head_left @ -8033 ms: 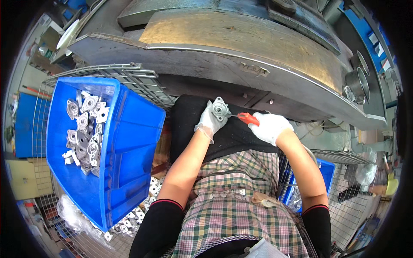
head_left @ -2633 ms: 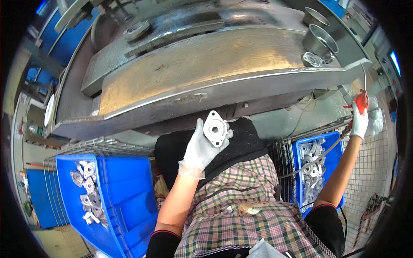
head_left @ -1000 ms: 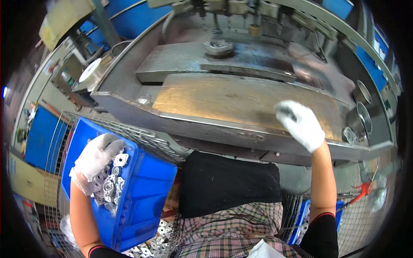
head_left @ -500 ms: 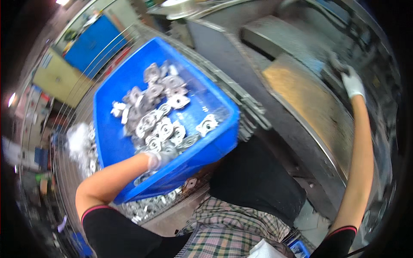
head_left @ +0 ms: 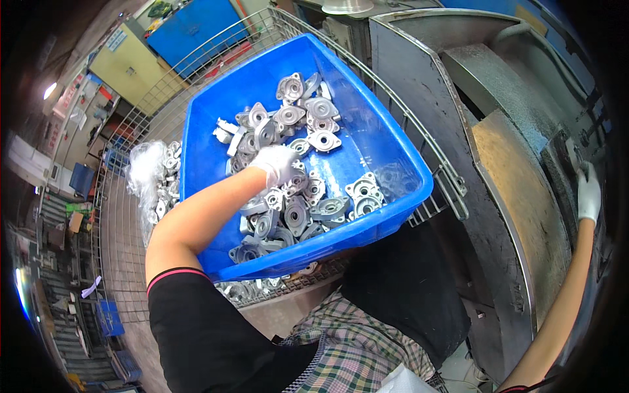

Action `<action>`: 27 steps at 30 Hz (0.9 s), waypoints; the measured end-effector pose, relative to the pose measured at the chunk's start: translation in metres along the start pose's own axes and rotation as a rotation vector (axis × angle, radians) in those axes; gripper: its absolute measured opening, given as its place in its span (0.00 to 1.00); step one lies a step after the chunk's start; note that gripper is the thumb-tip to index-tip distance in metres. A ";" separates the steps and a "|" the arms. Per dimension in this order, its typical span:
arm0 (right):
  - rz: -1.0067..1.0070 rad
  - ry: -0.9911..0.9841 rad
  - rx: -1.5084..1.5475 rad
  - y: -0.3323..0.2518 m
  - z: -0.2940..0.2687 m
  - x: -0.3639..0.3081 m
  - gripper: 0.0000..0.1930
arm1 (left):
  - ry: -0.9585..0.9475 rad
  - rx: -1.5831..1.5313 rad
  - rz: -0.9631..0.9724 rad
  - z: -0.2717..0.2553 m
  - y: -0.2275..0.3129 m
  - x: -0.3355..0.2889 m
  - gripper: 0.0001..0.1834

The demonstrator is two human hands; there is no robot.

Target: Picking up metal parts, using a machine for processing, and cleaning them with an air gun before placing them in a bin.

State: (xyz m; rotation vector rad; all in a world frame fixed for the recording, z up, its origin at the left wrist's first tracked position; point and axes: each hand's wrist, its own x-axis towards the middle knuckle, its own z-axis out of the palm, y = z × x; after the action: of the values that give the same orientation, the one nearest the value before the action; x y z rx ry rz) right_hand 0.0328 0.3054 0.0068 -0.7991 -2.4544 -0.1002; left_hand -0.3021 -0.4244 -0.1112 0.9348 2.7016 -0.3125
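Observation:
My left hand [head_left: 278, 164], in a white glove, reaches into a blue plastic bin [head_left: 314, 252]. It touches a heap of grey metal castings [head_left: 297, 213], flanged pieces with round centres and holes. Its fingers bend down among them and the tips are hidden, so a grip cannot be made out. Far to the right, my gloved right hand [head_left: 589, 193] is closed, fingers together, on a small grey metal part [head_left: 574, 154]. That part lies against a dark block [head_left: 557, 164] of the machine [head_left: 452, 131]; its shape is mostly hidden.
The bin rests on a wire mesh cart [head_left: 128, 242] with more castings below and a clear plastic bag [head_left: 147, 170] at its left. A tan, dusty plate [head_left: 517, 177] lies inside the machine's raised metal edge. Behind stand a yellow cabinet [head_left: 121, 65] and a blue cabinet [head_left: 196, 33].
My left hand has moved from the bin's near side up to the middle of the heap. My right hand stays at the machine. The whole view has shifted and is sharper.

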 end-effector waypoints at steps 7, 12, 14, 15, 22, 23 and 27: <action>-0.135 -0.030 0.078 -0.051 -0.066 -0.122 0.11 | -0.014 0.045 -0.306 0.039 -0.041 0.011 0.36; -0.060 -0.080 0.118 -0.090 -0.106 -0.205 0.08 | -0.053 -0.349 -0.264 0.047 -0.062 0.029 0.34; -0.018 -0.118 0.163 -0.098 -0.118 -0.231 0.08 | -0.033 -0.491 -0.223 0.034 -0.064 0.030 0.34; -0.030 -0.114 0.132 -0.100 -0.122 -0.242 0.08 | 0.006 -0.630 -0.089 0.020 -0.065 0.029 0.33; 0.349 0.070 0.178 -0.073 -0.172 -0.322 0.15 | 0.225 -1.378 -0.055 -0.126 0.047 -0.015 0.25; 0.421 0.151 0.179 -0.062 -0.181 -0.337 0.15 | 0.292 -1.279 0.041 -0.149 0.070 -0.018 0.26; 0.699 0.502 0.010 -0.008 -0.232 -0.418 0.15 | 0.395 -1.007 0.318 -0.220 0.158 -0.021 0.28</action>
State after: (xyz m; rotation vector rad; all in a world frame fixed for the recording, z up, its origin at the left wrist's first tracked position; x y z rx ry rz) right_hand 0.4210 0.0267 -0.0163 -1.3850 -1.6110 -0.0210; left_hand -0.2260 -0.2522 0.0845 1.0873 2.3978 1.2759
